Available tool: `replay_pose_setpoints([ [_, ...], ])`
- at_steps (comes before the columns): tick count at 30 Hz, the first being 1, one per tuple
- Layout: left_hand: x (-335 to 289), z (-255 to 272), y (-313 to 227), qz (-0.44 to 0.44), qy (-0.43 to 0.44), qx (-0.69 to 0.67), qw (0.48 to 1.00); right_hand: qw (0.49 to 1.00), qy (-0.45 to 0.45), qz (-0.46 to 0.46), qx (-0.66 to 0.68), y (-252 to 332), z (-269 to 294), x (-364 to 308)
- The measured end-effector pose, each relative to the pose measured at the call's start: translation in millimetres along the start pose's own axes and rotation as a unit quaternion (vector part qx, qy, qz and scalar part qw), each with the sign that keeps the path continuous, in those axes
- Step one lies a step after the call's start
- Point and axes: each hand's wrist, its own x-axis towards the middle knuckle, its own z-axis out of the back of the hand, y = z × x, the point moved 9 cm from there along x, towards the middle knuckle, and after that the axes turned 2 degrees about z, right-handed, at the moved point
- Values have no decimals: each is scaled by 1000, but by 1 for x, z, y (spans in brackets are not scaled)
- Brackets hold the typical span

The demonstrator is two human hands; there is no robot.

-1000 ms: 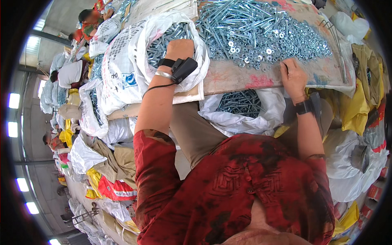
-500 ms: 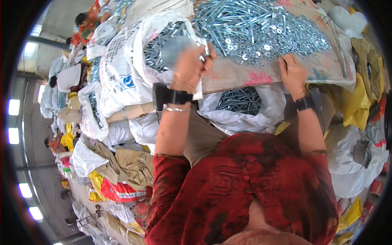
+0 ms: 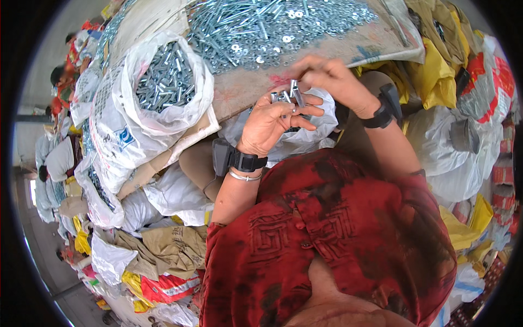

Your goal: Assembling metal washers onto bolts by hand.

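Note:
My left hand (image 3: 267,122), palm up with fingers curled, holds several short shiny metal sleeves (image 3: 282,97) against the palm and fingers. One sleeve (image 3: 297,94) stands out between its fingers, close to the right hand's fingertips. My right hand (image 3: 335,82) is just right of the left, its fingers bent inward and smeared by motion; whatever they pinch is hidden. Left of my hands, a white woven sack (image 3: 122,90) stands open, full of similar metal sleeves (image 3: 166,76). Beyond my hands lie long threaded bolts (image 3: 226,32) and many washers (image 3: 327,32).
The bolts and washers lie on a stained board (image 3: 231,92) whose near edge is just behind my hands. Below them, a white bag (image 3: 305,139) is partly hidden. Yellow sacks (image 3: 436,79) and a grey round container (image 3: 464,136) are at right. People sit among sacks far left.
My left hand has come away from the sack's mouth toward me and turned palm up with sleeves showing. My right hand has left the washers' edge and moved beside it. The view has shifted right.

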Motion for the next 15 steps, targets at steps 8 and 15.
replay_pose_setpoints([
  [8, 10, -7, 50, 76, -49, 44, 995, 992, -113, -42, 37, -30, 9, -49],
  [15, 15, -7, 77, 149, -73, 75, 983, 882, -470, 12, -27, 0, 153, -135],
])
